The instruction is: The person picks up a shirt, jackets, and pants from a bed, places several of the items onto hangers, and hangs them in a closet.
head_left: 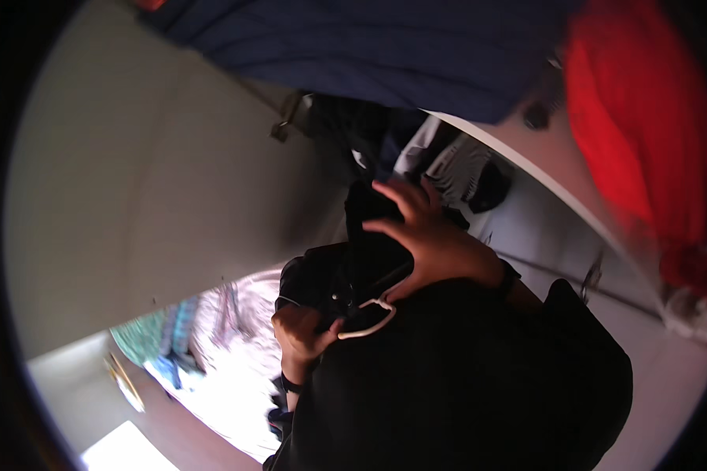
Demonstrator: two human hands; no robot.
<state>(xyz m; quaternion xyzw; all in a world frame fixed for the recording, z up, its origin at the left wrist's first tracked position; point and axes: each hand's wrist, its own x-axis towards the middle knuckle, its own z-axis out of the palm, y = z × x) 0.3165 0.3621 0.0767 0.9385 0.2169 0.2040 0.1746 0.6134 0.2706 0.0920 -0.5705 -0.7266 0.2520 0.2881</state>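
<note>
In front of my body hangs a dark black garment (322,271), its folds hard to tell from my black clothing. My left hand (300,330) is closed in a fist at the garment's lower left; what lies inside the fingers is hidden. Close to its thumb a thin white curved piece (373,323), perhaps part of a clothes hanger, stands out against the black. My right hand (440,243) is higher and to the right, its fingers spread over the garment's upper part, slightly blurred.
A pale door panel (149,180) fills the left. Dark blue cloth (385,47) hangs over the white shelf edge (526,161), with a red cloth (644,118) at right. Behind my hands lie several dark and striped clothes (456,169). Patterned fabrics (236,322) show at lower left.
</note>
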